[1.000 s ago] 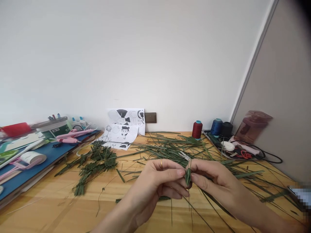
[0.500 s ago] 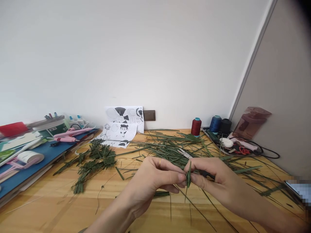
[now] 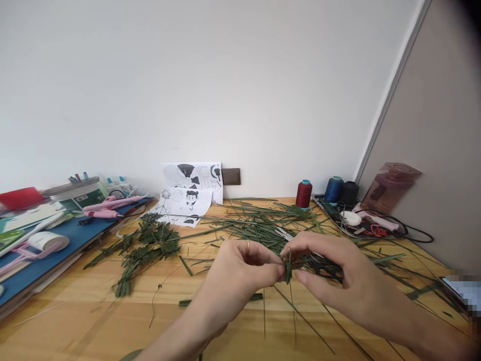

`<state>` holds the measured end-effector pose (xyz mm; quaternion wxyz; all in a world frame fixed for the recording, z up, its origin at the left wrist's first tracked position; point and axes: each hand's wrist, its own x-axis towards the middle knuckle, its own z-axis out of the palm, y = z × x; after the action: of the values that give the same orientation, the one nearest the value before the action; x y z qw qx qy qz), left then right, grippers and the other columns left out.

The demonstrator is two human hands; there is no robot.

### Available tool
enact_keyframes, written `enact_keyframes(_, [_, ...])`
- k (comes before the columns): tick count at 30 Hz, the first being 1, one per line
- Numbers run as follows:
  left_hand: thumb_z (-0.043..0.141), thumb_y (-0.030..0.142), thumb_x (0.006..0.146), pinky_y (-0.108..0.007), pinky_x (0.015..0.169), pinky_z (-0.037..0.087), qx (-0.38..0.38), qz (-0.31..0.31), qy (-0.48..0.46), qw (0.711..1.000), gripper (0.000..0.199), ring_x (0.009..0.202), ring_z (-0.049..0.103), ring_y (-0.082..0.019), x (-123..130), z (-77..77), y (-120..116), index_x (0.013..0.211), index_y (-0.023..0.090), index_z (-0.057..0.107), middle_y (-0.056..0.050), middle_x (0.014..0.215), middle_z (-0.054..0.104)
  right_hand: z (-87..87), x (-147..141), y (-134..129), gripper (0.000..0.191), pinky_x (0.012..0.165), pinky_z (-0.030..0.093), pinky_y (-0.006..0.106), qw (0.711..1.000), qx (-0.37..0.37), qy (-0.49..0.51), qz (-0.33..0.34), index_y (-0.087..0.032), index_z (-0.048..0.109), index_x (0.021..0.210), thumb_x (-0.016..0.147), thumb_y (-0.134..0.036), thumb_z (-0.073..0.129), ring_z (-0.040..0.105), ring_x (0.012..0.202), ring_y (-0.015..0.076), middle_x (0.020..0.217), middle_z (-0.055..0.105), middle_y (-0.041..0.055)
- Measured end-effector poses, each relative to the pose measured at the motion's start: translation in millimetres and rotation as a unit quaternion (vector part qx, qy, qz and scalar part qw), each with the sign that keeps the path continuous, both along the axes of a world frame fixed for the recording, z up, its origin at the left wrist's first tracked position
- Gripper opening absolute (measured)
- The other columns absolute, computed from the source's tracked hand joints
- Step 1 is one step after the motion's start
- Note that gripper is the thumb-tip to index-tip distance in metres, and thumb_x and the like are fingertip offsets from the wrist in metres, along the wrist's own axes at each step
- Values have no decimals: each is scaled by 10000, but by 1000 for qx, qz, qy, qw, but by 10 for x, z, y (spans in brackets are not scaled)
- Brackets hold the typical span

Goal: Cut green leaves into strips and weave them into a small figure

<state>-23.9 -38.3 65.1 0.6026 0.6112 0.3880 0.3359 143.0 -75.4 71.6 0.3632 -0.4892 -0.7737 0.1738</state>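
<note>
I pinch the small folded leaf [image 3: 288, 275] between the thumb and fingers of my left hand [image 3: 240, 268], out in front of me and above the table [image 3: 93, 326], I suppose so that both hands can get at it and I can see its folds. My left grip is closed on it; my right hand [image 3: 343, 273] has thumb and forefinger spread about its other side, the fingertip up by a thin loop at the top, though I cannot tell whether it touches. Just beyond, the scissors [image 3: 328, 268] lie partly behind my right hand, their blades toward the pile of grass strips [image 3: 255, 230], probably left there to be within reach. The bunch of green pieces [image 3: 161, 243] sits away to my left, apart from the loose strips, perhaps to keep the two from mixing. Farther back, the red thread spool [image 3: 304, 195] stands upright, and a printed sheet [image 3: 184, 203] leans against the wall. Compared with half a second ago, my right thumb and forefinger have opened wider, the leaf shows a loop where it rose to a point, and more of the scissors' black handles shows through the gap.
</note>
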Motion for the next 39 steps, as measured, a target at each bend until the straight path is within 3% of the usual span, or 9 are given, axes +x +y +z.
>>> enact_keyframes(3, [596,142,624,-185,524,361,44,22,32,998,41,556,476,-80,20,2,-34,597,157,623,28,585,577,1,17,16,56,606,406,214,999,-10,29,13,-246,583,768,747,-202,556,517,681,115,726,575,-34])
enact_keyframes(6, [594,168,647,-182,527,368,50,21,14,998,27,571,493,-83,28,2,-40,632,162,616,28,613,582,10,26,42,106,566,391,211,998,-25,56,22,-217,571,692,786,-216,523,490,623,103,660,538,-31])
enact_keyframes(11, [559,275,728,-224,644,415,-62,-48,-85,993,146,647,561,-105,1,-34,5,693,150,626,-9,656,623,-6,51,63,92,639,405,217,992,-51,102,55,-215,571,752,812,-236,503,509,700,112,726,542,-22])
enact_keyframes(17, [656,216,660,-216,663,428,-166,-77,-174,968,94,684,589,-106,15,-89,2,694,132,631,-25,679,645,-35,44,62,103,647,409,238,984,-76,148,65,-206,542,768,829,-260,478,498,686,116,712,509,-21])
enact_keyframes(26, [677,151,636,-167,584,464,-180,-78,-186,963,50,587,608,-92,16,-58,18,644,102,673,-28,599,651,-48,39,72,75,621,405,189,973,-91,191,89,-212,545,772,821,-250,504,491,674,88,701,495,-39])
enact_keyframes(34, [657,126,653,-149,521,480,-182,-118,-194,957,32,578,647,-130,7,-53,18,644,101,674,-55,607,673,-29,29,42,84,597,439,197,946,-140,258,137,-185,551,751,815,-225,515,526,645,89,700,513,-24])
enact_keyframes(39, [656,103,648,-127,495,473,-181,-141,-197,953,28,560,648,-127,-1,-51,14,628,102,676,-45,587,673,-43,48,37,66,630,437,202,945,-143,259,140,-185,566,753,804,-206,530,514,685,96,721,527,-13])
